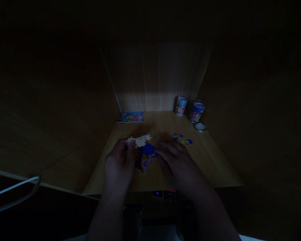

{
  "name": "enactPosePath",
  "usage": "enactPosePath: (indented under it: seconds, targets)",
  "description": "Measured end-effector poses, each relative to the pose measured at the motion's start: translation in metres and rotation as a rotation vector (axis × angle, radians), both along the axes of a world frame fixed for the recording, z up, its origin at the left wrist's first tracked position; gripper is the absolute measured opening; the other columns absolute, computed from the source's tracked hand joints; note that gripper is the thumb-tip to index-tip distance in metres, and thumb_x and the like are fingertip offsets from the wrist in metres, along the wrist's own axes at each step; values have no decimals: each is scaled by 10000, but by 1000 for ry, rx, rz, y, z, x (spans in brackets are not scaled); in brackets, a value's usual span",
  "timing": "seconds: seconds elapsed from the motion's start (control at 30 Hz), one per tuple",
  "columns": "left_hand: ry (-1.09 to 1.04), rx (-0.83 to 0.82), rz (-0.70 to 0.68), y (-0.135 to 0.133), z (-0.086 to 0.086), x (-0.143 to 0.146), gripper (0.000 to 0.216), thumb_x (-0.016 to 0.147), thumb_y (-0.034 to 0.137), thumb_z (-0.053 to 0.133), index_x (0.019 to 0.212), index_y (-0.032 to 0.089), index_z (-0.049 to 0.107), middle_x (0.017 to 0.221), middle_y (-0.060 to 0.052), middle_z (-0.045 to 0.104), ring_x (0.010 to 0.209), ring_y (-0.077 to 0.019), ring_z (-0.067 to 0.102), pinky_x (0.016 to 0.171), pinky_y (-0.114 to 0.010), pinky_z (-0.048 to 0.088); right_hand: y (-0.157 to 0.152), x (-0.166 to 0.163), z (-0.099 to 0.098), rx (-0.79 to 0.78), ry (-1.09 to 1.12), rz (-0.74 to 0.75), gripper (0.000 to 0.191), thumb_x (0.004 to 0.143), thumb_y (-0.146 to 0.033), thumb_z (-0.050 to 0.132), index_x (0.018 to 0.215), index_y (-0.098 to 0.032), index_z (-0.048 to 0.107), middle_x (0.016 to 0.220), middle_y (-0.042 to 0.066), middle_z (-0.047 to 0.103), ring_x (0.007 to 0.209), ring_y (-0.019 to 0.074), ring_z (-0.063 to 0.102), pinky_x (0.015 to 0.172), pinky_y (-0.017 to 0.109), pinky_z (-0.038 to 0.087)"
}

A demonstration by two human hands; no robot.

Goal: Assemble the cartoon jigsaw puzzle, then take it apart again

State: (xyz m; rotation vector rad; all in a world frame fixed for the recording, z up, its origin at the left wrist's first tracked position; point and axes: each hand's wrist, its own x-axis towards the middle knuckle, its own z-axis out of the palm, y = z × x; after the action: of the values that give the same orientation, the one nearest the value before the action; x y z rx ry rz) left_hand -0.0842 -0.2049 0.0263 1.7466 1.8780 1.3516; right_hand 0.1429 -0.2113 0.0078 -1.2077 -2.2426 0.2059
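Observation:
The scene is very dark. On a wooden desk (210,164) my left hand (119,165) pinches a joined strip of pale, face-down puzzle pieces (139,140) between thumb and fingers. My right hand (177,160) lies palm down with fingers curled, its fingertips touching a cluster of blue and pink joined puzzle pieces (146,158) between the two hands. Whether the right hand grips a piece is hidden.
A small group of blue and yellow puzzle pieces (182,139) lies right of my hands. At the back stand two cartoon-printed tins (181,105) (197,112), with a round lid (200,127) beside them. A printed picture card (130,117) lies at the back left. Wooden walls enclose the desk.

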Motion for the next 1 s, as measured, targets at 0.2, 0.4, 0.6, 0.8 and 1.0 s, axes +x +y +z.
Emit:
enactPosePath:
  seconds: [0.2,0.4,0.6,0.8,1.0]
  targets:
    - [22,8,12,1,-1,1,247,1110,443,603,1092,244,749,947,-3,828,860,-205,789,720,-281,535,-6,-16,9,-61,-18,61,226,1148,-287,560,1203,-251,777,1259,75,777,1191,277,656,1146,529,533]
    - [17,11,12,1,-1,1,216,1102,418,618,1051,246,739,894,10,813,815,-202,781,703,-280,528,-9,-24,2,-67,14,78,374,1161,-333,545,1516,-303,659,1617,39,663,1513,293,561,1358,625,355]
    - [53,34,-54,0,1,4,211,1131,409,600,1083,258,740,946,12,828,846,-205,797,731,-293,547,0,-20,-7,-40,127,-73,367,1111,-290,595,1464,-214,662,1538,144,695,1460,323,615,1278,592,480]
    - [312,183,-203,2,-7,9,200,1146,318,586,1073,230,750,1006,-53,829,911,-256,783,848,-379,578,7,-12,-10,-94,319,-341,284,1075,-302,654,1335,-188,664,1284,160,778,1210,339,724,1066,534,614]
    - [482,277,-385,6,-23,9,171,1121,200,625,1214,231,765,1097,-75,838,1015,-288,768,932,-452,579,7,-11,-12,-74,272,-384,336,1038,-182,598,1365,-173,675,1294,174,786,1209,347,726,1050,540,608]
